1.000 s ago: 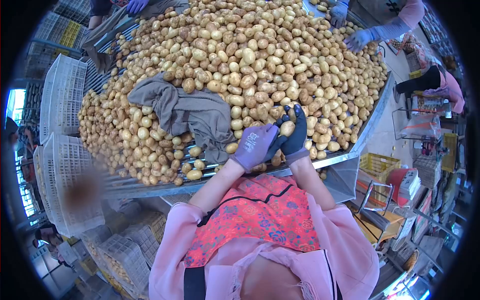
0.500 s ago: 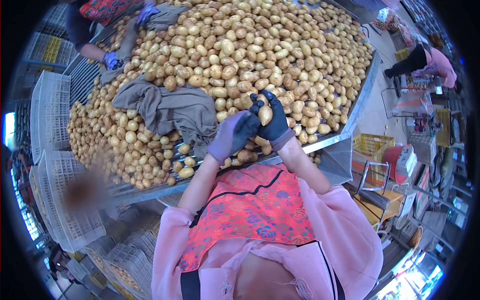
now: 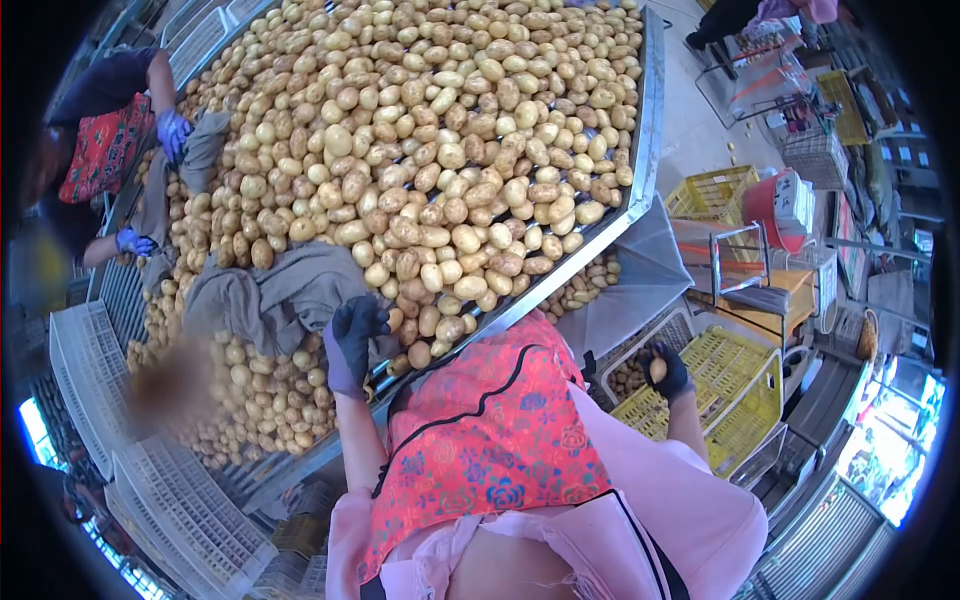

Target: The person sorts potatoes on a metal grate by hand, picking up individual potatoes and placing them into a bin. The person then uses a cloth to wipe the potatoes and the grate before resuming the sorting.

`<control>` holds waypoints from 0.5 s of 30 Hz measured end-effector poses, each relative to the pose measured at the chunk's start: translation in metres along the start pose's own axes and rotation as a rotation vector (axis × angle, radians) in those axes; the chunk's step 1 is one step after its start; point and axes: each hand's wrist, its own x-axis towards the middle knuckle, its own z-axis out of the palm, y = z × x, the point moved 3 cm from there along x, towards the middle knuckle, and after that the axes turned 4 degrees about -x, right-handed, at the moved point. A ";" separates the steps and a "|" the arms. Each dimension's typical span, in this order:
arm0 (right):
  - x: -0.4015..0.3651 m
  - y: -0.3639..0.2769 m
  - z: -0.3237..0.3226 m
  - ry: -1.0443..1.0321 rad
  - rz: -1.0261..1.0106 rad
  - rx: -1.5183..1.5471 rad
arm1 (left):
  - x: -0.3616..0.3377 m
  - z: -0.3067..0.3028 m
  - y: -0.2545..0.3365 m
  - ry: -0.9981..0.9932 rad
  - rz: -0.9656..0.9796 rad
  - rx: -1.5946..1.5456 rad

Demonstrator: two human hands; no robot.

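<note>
My right hand (image 3: pixel 672 368), in a black glove, is closed around a potato (image 3: pixel 657 371). It is off to the right, above the edge of a yellow plastic crate (image 3: pixel 735 375) and beside a grey crate (image 3: pixel 672 330) with potatoes inside. At the near edge of the sorting table, my left hand (image 3: pixel 355 338), gloved in black and purple, has its fingers loosely bent and apart at the heap of potatoes (image 3: pixel 440 200). A crumpled grey cloth (image 3: pixel 285 295) lies on the potatoes just left of it.
A metal rim (image 3: pixel 590 245) edges the slatted table. Across at the left, a co-worker's purple-gloved hands (image 3: pixel 173 135) hold grey cloth. White crates (image 3: pixel 95 365) line the left side. A red tub (image 3: pixel 775 210) and a metal-framed chair (image 3: pixel 745 285) stand at right.
My hands, together at a potato over the heap before, are now apart. The right has moved right and down to the crates with a potato; the view has turned right.
</note>
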 end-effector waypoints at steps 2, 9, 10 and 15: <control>0.019 0.017 -0.074 0.110 -0.013 0.204 | 0.002 0.002 -0.003 -0.025 0.027 -0.020; 0.074 0.043 -0.109 0.156 -0.126 0.378 | 0.014 0.035 0.025 -0.090 0.029 0.159; 0.088 0.041 -0.143 0.158 -0.128 0.390 | 0.013 0.036 0.027 -0.081 0.030 0.187; 0.062 0.025 -0.157 0.788 -0.119 0.149 | 0.013 0.021 0.016 -0.050 0.005 0.220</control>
